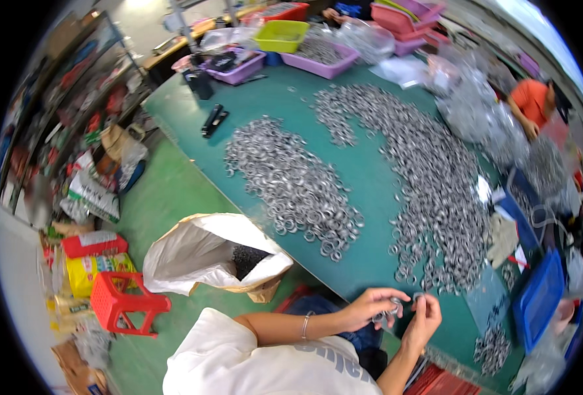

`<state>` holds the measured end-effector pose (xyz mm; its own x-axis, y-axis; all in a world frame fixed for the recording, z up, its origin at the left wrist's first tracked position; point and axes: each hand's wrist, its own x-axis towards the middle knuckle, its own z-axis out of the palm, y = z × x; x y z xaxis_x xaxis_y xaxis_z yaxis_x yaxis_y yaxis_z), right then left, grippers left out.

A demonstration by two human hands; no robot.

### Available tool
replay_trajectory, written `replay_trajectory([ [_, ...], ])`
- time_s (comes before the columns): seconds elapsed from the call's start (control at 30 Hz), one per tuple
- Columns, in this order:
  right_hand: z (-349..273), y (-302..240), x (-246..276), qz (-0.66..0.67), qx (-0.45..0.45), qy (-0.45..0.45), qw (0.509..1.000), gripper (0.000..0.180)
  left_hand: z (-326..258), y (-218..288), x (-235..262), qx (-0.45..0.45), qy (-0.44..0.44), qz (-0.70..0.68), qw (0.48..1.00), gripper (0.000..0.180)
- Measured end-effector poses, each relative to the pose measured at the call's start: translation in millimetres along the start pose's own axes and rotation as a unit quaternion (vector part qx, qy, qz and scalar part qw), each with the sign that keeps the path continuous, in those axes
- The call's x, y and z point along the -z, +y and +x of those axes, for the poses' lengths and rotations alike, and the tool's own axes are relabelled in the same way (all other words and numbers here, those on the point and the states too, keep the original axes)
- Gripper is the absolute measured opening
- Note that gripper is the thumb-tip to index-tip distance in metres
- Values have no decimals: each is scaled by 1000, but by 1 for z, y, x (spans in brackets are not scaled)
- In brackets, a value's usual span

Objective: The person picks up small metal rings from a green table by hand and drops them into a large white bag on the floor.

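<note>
Held a few metal rings pinched between left hand and right hand; judged barely begun, with 2 big ring heaps beyond them unsorted.

Green desk carried two big heaps of metal rings: one at centre, longer one at 3 o'clock. Black stapler at 10, purple trays w/ yellow-green basket at 12, blue trays at 4.
</note>
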<state>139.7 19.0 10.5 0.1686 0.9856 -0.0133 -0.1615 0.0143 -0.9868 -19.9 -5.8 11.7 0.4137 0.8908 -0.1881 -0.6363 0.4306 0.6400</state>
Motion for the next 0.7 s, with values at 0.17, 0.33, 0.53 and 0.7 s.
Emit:
replay_trajectory([
  [0.17,-7,3,-3,197,-86,-59,975,7,-2,-7,4,-3,4,-51,999,33],
  [0.33,-13,1,-10,168,-94,-51,980,11,3,-10,0,39,47,-35,998,29],
  [0.53,-14,-1,-10,234,-139,-68,960,13,0,-2,-7,53,77,-52,994,28],
  [0.7,-17,-2,-12,220,-106,-89,966,15,-1,-5,-10,27,70,-21,997,31],
])
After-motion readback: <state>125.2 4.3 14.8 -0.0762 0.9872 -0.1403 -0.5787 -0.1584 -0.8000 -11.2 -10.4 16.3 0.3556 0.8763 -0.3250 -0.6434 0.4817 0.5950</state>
